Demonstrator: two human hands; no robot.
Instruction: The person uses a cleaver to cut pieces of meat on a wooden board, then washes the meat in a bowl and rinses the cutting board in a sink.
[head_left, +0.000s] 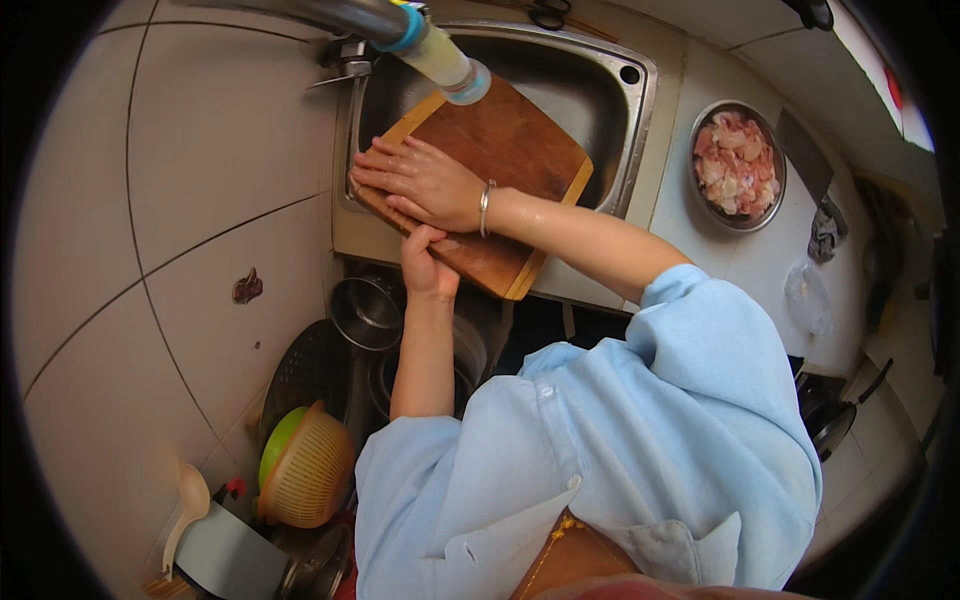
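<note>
A wooden cutting board (506, 142) with paler end strips lies tilted over the steel sink (637, 127). My left hand (430, 262) grips the board's near edge, with the thumb on top and the other fingers hidden beneath. Flat on the board's left part rests my right hand (420, 184), its fingers spread and wet, with a metal bracelet at the wrist. Above the board's far part hangs the tap's spout with a clear nozzle (466, 81); whether water runs from it, I cannot tell.
A steel bowl of raw meat pieces (737, 165) stands right of the sink, beside a cleaver (805, 154) and a plastic bag (808, 298). Below the counter at left are a steel pot (367, 313) and an orange colander (309, 469). Scissors (550, 13) lie behind the sink.
</note>
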